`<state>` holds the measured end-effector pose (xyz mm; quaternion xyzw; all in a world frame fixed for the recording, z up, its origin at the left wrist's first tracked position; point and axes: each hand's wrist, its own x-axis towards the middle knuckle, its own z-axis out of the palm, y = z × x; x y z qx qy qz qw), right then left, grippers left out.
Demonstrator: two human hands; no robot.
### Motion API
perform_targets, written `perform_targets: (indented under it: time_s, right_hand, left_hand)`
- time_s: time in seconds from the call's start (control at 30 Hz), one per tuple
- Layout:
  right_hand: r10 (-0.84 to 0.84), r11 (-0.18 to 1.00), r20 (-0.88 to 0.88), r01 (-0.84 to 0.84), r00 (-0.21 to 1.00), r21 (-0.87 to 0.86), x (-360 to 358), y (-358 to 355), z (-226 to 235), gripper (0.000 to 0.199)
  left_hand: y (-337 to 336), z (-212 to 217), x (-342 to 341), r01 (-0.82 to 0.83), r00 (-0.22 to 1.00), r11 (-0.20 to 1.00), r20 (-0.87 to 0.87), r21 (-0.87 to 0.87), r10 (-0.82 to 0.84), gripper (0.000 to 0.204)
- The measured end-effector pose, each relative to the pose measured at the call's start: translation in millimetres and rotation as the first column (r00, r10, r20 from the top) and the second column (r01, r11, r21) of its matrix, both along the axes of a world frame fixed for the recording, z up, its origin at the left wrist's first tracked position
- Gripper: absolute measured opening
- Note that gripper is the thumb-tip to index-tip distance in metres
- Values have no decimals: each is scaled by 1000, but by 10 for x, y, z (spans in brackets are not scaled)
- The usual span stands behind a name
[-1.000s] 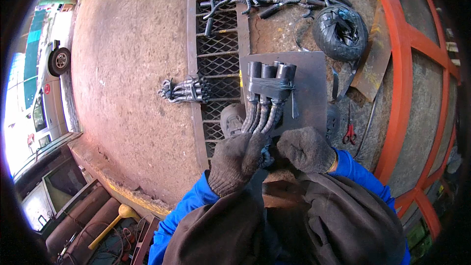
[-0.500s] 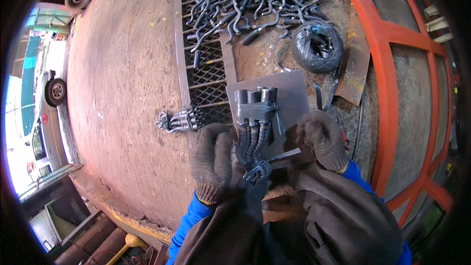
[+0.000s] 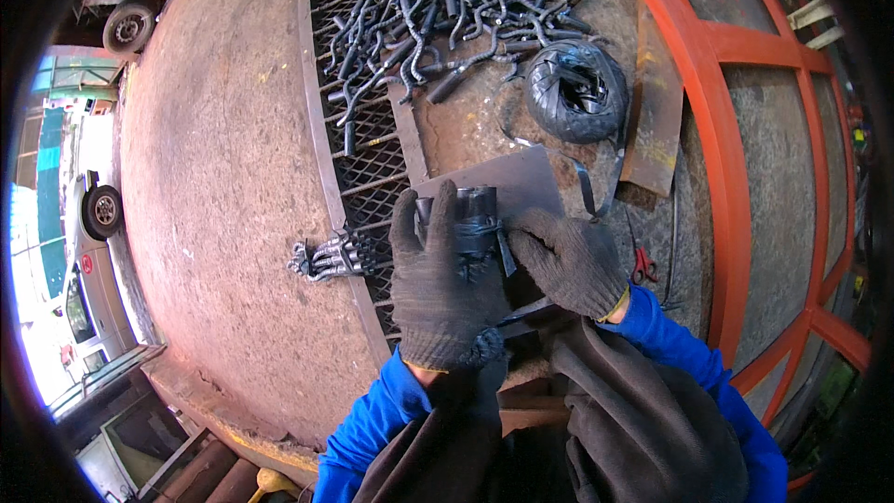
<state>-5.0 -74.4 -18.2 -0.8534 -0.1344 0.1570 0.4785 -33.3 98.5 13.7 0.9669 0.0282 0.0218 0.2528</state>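
Note:
A bundle of black bent tubes (image 3: 478,201), with thick ends at the top and a black plastic strip (image 3: 476,234) wound around them, lies in front of me on a flat grey plate (image 3: 523,175). My left hand (image 3: 445,289), in a dark knitted glove, lies over the bundle with two fingers stretched out and apart, hiding most of its lower part. Close against the bundle's right side, my gloved right hand (image 3: 570,259) has its fingers pressed together beside the strip's loose end. What sits between those fingertips is hidden.
Loose bent tubes (image 3: 452,14) are heaped at the back across a metal grating (image 3: 372,144). A smaller tied bundle (image 3: 331,256) lies on the left. Right of the plate are a roll of black strip (image 3: 577,93), red-handled scissors (image 3: 643,265) and an orange metal frame (image 3: 712,168).
My left hand has moved right and up onto the bundle, its fingers straightening. My right hand has come left to the bundle's side. The scissors now show more fully, and the whole view has shifted slightly.

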Motion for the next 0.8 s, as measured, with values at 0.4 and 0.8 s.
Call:
perform_targets:
  time_s: [0.4,0.8]
  right_hand:
    - [-53,978,96,33,994,204,-45,81,139,60]
    - [-165,970,-22,166,986,179,-69,-45,170,70]
  left_hand:
    - [65,-133,-135,-183,983,447,-156,-876,97,108]
    - [59,-285,-110,-10,988,475,-81,-880,-130,109]
